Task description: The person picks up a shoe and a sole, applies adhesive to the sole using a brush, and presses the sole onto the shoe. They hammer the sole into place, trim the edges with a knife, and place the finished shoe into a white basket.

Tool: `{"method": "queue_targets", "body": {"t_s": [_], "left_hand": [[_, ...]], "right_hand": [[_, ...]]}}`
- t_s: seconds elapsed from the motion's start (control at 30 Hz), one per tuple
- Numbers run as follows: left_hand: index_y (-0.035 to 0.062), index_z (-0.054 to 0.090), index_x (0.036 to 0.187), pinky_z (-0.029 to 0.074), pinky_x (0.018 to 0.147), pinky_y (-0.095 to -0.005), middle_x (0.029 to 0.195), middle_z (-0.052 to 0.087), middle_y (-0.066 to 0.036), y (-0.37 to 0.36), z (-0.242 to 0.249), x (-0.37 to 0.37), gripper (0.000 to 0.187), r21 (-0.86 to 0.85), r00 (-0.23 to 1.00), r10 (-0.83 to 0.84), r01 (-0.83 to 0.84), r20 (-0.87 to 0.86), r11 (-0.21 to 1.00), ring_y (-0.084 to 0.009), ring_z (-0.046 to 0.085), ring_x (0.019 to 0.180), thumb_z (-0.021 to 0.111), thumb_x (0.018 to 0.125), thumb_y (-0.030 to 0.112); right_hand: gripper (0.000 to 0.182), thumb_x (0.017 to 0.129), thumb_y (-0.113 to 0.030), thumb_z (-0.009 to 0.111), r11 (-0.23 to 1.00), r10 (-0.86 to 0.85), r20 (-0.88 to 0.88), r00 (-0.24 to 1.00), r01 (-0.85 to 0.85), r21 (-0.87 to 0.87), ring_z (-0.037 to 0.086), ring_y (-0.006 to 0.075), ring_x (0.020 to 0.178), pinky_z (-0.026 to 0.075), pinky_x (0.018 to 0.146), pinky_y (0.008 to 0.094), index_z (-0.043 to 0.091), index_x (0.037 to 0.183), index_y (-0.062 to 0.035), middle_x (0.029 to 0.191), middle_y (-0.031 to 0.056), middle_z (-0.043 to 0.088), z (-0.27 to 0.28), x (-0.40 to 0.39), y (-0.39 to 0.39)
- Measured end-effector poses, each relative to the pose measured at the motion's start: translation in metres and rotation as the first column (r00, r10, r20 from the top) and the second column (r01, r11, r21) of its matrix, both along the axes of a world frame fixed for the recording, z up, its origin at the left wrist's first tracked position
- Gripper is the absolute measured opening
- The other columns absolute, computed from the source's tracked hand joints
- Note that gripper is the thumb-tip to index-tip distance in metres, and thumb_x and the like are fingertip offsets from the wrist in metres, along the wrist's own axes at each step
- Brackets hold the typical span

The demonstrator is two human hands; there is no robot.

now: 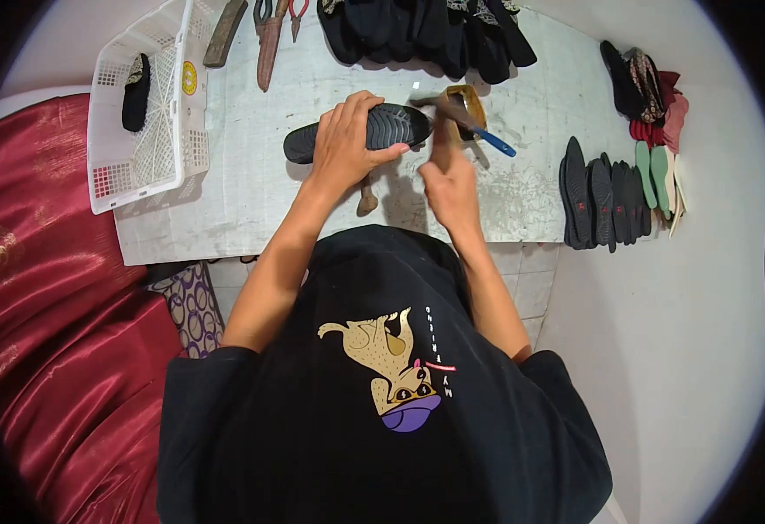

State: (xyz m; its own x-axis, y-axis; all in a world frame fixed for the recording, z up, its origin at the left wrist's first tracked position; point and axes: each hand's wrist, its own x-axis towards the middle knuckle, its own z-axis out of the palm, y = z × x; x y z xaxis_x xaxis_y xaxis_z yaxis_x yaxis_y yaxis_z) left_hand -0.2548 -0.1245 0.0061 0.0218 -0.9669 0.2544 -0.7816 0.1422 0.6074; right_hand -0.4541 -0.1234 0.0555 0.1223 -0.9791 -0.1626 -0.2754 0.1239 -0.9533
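My left hand [344,135] lies over a black slipper [393,127], its fingers across the upturned, ridged sole and its thumb along the near edge. My right hand [452,190], slightly smeared by motion, is closed around the blurred handle of what looks like a hammer [442,106]. The dark head overlaps the slipper's right end in this view. Behind it sits a yellowish tin [467,100] with dark contents. A blue-ended handle [497,144] slants out beside the tin. Below the slipper a wooden, knob-ended tool [367,203] shows partly.
A white plastic basket [148,194] at left holds one dark slipper. Pliers [297,19] and a sheathed blade [268,57] lie at the back. Black slippers [426,35] line the far edge. Soles [605,201] and fabric pieces [672,113] line the right side of the white table [243,192].
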Motion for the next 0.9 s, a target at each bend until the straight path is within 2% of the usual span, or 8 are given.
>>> {"method": "queue_targets", "body": {"t_s": [0.1,0.17,0.33,0.4,0.53,0.6,0.8,0.9], "left_hand": [[0.0062,0.057,0.139,0.039,0.108,-0.0448,0.136,0.062,-0.011,0.001,-0.004,-0.001,0.087,-0.013,1.000,0.002,-0.002,0.025,1.000,-0.0307,0.057,0.126,0.082,0.073,0.057],[0.0065,0.058,0.138,0.039,0.108,-0.0443,0.136,0.062,-0.011,0.003,-0.008,0.000,0.086,-0.011,1.000,0.005,-0.005,0.016,1.000,-0.0307,0.057,0.126,0.083,0.073,0.057],[0.0128,0.060,0.140,0.033,0.115,-0.0517,0.138,0.062,-0.008,0.005,0.002,-0.003,0.086,0.007,1.000,0.014,-0.014,-0.028,1.000,-0.0295,0.056,0.128,0.083,0.071,0.059],[0.0210,0.060,0.144,0.022,0.119,-0.0638,0.138,0.063,-0.007,0.012,0.010,-0.008,0.088,-0.033,0.971,0.161,-0.157,0.176,0.987,-0.0279,0.056,0.130,0.084,0.069,0.062],[0.0269,0.059,0.147,0.012,0.118,-0.0728,0.138,0.064,-0.006,0.014,0.001,-0.014,0.092,0.025,0.972,0.198,-0.203,0.128,0.979,-0.0260,0.055,0.133,0.084,0.067,0.066],[0.0202,0.058,0.147,0.015,0.120,-0.0682,0.139,0.064,-0.007,0.015,0.001,-0.014,0.098,0.042,0.966,0.224,-0.231,0.127,0.972,-0.0254,0.054,0.135,0.083,0.066,0.069],[0.0064,0.058,0.143,0.015,0.122,-0.0611,0.145,0.061,-0.010,0.015,-0.006,-0.013,0.105,0.035,0.968,0.242,-0.245,0.064,0.969,-0.0254,0.052,0.138,0.082,0.065,0.073],[0.0050,0.055,0.144,0.016,0.122,-0.0605,0.149,0.057,-0.010,0.014,-0.009,-0.013,0.107,0.019,0.967,0.244,-0.245,0.070,0.969,-0.0256,0.051,0.139,0.082,0.066,0.072]], "right_hand": [[0.022,0.083,-0.012,0.062,0.984,0.014,-0.074,0.997,-0.001,0.179,0.055,0.0143,0.066,0.045,0.063,0.0302,0.060,0.094,0.0062,0.073,0.0078,0.060,0.011,-0.002,-0.006],[0.013,0.087,-0.010,0.064,0.996,-0.036,0.029,0.999,0.034,0.083,0.048,0.0111,0.044,0.037,0.041,0.0290,0.055,0.087,-0.0004,0.060,0.0022,0.053,0.040,0.001,-0.008],[0.008,0.086,-0.001,0.063,0.978,0.018,0.121,0.993,0.008,-0.208,0.048,0.0068,0.046,0.037,0.043,0.0247,0.056,0.091,-0.0013,0.063,0.0016,0.055,0.064,0.007,-0.015],[0.010,0.085,-0.002,0.064,0.950,0.088,0.032,0.996,-0.074,-0.305,0.050,0.0075,0.049,0.039,0.046,0.0250,0.057,0.092,-0.0001,0.064,0.0023,0.056,0.020,0.004,-0.020],[0.011,0.084,-0.008,0.063,0.991,0.074,0.008,0.997,-0.075,0.114,0.051,0.0126,0.046,0.039,0.043,0.0303,0.057,0.086,-0.0001,0.062,0.0042,0.056,-0.008,0.012,-0.010],[0.021,0.082,-0.014,0.063,0.947,0.023,-0.052,0.998,-0.005,0.321,0.055,0.0205,0.061,0.045,0.060,0.0380,0.059,0.087,0.0062,0.067,0.0114,0.060,0.009,0.011,-0.014],[0.007,0.084,-0.004,0.062,0.986,0.088,0.064,0.994,-0.078,-0.145,0.048,0.0084,0.050,0.038,0.046,0.0274,0.056,0.083,-0.0016,0.064,0.0022,0.055,0.051,0.019,-0.020],[0.006,0.084,-0.001,0.062,0.953,0.132,0.200,0.971,-0.069,-0.295,0.051,0.0086,0.059,0.041,0.055,0.0265,0.057,0.087,0.0010,0.070,0.0028,0.058,0.042,0.032,-0.018]]}}
